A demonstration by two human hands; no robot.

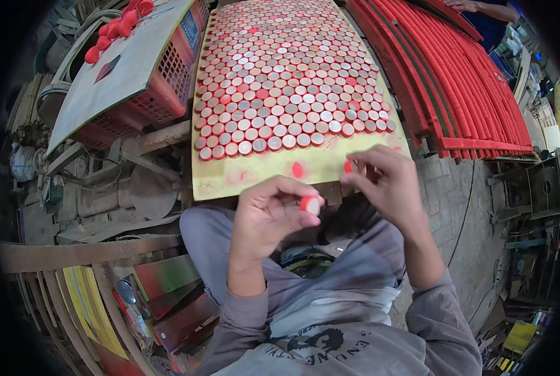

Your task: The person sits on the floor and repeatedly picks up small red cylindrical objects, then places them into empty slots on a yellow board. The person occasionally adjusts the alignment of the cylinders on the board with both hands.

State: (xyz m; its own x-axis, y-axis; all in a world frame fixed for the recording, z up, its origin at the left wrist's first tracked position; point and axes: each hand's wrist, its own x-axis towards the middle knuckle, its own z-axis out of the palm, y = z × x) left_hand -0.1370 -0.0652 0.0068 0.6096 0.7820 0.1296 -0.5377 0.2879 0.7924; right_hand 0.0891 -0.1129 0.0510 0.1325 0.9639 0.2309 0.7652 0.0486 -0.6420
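Observation:
My left hand [268, 212] pinches a small round disc [311, 205] with a red rim and a pale face, held above my lap near the board's front edge. Just to the right, my right hand [389, 182] is closed in a pinch on a small red piece [348, 167]; fingers hide most of it, so its kind is unclear. Beyond both hands lies a pale yellow board [220, 178] with red smears and a red spot [297, 170]. Closely packed rows of red-rimmed discs [286, 81] cover most of it, a few with red faces.
At left, red cups [110, 30] lie on a pale panel [136, 56] over a red plastic crate [164, 94]. Red slats [455, 81] are stacked at right, where another person's hand [465, 5] rests. A slatted wooden rail [85, 250] stands at lower left.

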